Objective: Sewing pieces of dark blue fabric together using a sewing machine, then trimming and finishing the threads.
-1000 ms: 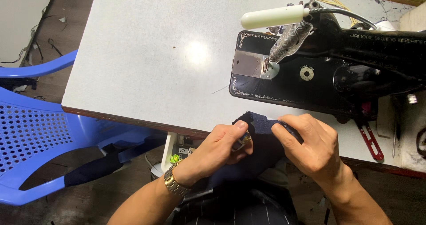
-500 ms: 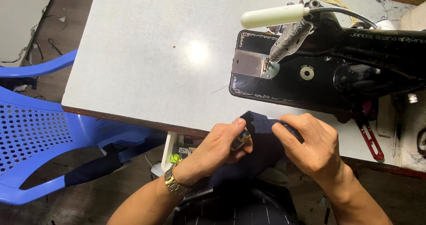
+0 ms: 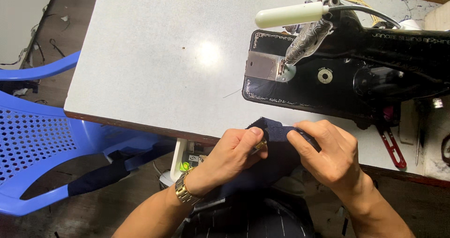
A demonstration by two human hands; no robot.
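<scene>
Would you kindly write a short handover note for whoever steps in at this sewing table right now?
Left hand: pinching the folded edge of the dark blue fabric at the table's near edge; a small brass-coloured item sits under its fingers.
Right hand: gripping the same fold from the other side.
Fabric: it hangs down to the lap and is not under the needle of the black sewing machine.
Done: edge folded and held.
Left: no stitching visible on it yet.
Nearby: red-handled tool, blue plastic chair.

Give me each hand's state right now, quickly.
Left hand: closed, pinching the dark blue fabric at the table edge.
Right hand: closed, pinching the same fabric from the other side.
</scene>
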